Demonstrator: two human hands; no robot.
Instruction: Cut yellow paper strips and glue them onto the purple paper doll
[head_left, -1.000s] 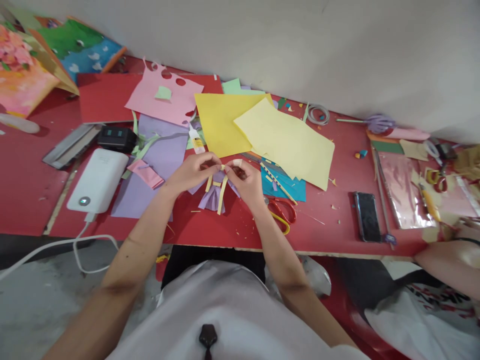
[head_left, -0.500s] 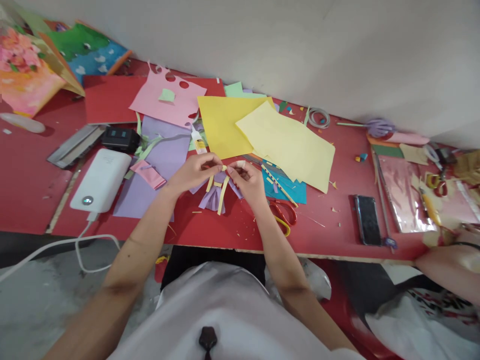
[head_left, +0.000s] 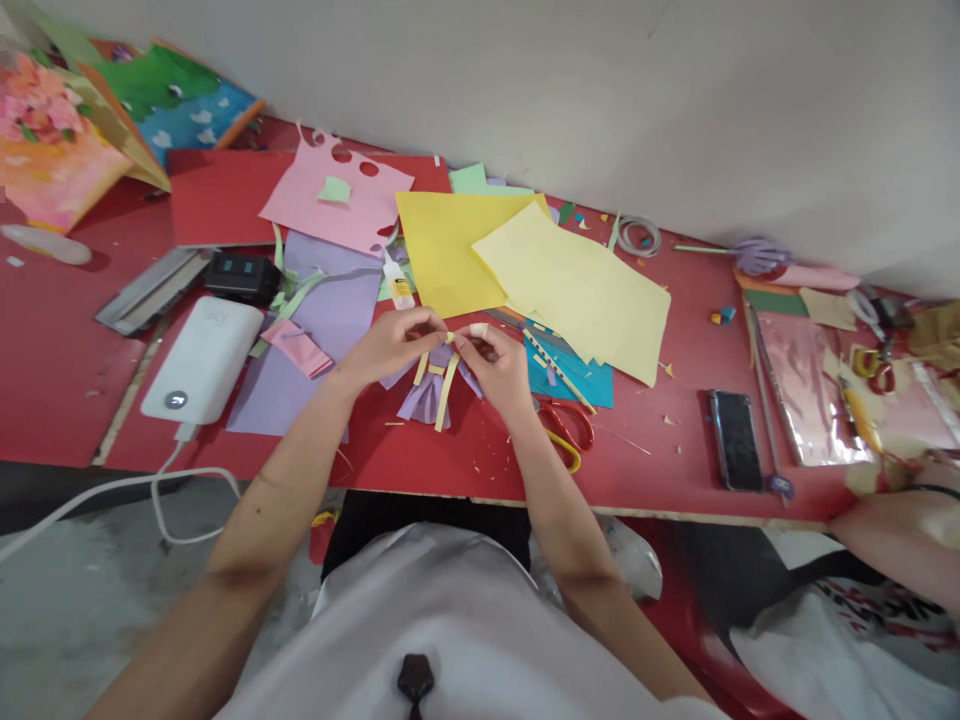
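Between my hands is a folded purple paper piece (head_left: 426, 399) with pale yellow paper strips (head_left: 446, 392) on it, two of them hanging down. My left hand (head_left: 396, 345) pinches its top from the left, at a small yellow bit. From the right, my right hand (head_left: 495, 362) pinches the same top, fingers closed and almost touching the left ones. The fingertips hide part of the top. A glue bottle (head_left: 400, 285) lies just beyond my left hand. Scissors (head_left: 568, 435) with red and yellow handles lie beside my right wrist.
Yellow sheets (head_left: 581, 290) and a pink sheet with cut holes (head_left: 330, 195) lie behind my hands. At left are a white power bank (head_left: 202, 358) with a cable and a black box (head_left: 240, 278). A phone (head_left: 735, 440) lies right, near another person's arm (head_left: 892, 530).
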